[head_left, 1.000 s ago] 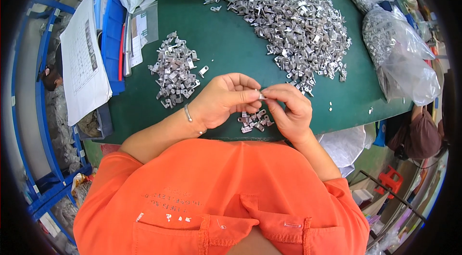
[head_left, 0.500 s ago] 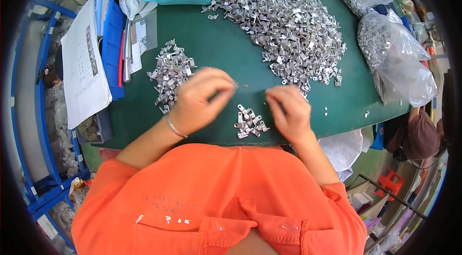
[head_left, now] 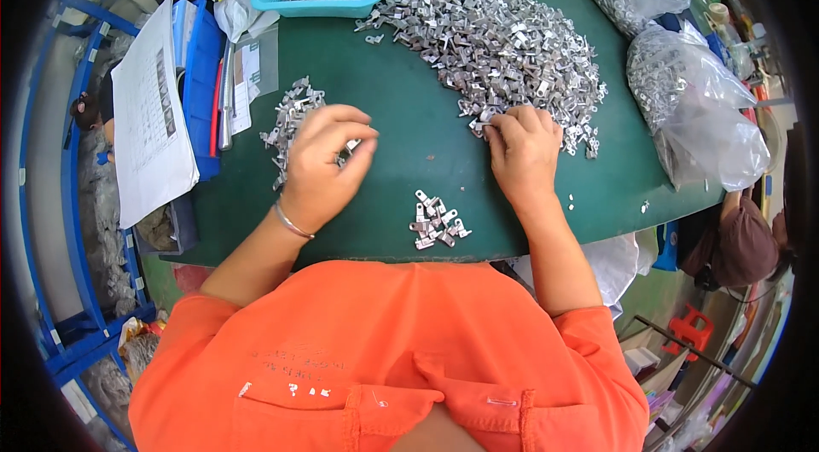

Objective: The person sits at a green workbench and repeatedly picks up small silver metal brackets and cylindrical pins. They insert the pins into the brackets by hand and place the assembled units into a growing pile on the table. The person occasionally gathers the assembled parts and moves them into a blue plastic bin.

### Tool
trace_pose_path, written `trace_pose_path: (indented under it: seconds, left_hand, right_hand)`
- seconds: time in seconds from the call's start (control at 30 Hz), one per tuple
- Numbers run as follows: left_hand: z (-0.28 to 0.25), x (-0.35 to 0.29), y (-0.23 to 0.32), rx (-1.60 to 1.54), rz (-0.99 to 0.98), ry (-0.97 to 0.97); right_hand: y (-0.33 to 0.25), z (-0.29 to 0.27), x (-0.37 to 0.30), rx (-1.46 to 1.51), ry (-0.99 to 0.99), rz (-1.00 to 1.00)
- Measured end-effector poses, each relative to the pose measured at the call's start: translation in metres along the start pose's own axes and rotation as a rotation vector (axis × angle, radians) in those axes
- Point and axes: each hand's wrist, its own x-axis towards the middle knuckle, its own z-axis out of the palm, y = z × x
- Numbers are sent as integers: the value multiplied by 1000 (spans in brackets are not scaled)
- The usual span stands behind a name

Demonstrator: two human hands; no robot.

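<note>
My left hand (head_left: 324, 164) hovers over the right side of a small pile of silvery metal brackets (head_left: 294, 111). Its fingers curl, with a gap between thumb and forefinger and nothing visible in it. At the near edge of the large bracket heap (head_left: 503, 43), my right hand (head_left: 524, 152) has its fingers bent down and closed among the pieces. Whatever those fingertips grip is hidden. Between my hands, close to the table's front edge, lies a little cluster of brackets (head_left: 437, 222), touched by neither hand.
A light-blue basket (head_left: 328, 8) of brackets stands at the back of the green table (head_left: 384, 102). Clear plastic bags of metal parts (head_left: 682, 94) line the right side. On the left are a blue bin (head_left: 203, 85) and paper sheets (head_left: 153, 124). A person (head_left: 742, 239) is at far right.
My right hand has moved up from beside the small cluster to the large heap. My left hand has shifted left, away from the middle, to the small pile.
</note>
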Motion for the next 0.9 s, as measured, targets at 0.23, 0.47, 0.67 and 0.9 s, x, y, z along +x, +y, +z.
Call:
trace_pose_path:
  seconds: [0.23, 0.47, 0.67, 0.9]
  left_hand:
    - [56, 1, 19, -709, -596, -334]
    - [57, -6, 16, -839, -576, -324]
    - [55, -11, 16, -714, -360, -290]
    - [38, -17, 8, -449, 140, -479]
  right_hand:
    - [-13, -6, -9, 367, 106, -38]
    - [-39, -10, -30, 1042, -57, 375]
    - [-38, -16, -33, 1310, -272, 652]
    - [-35, -19, -43, 821, -285, -139]
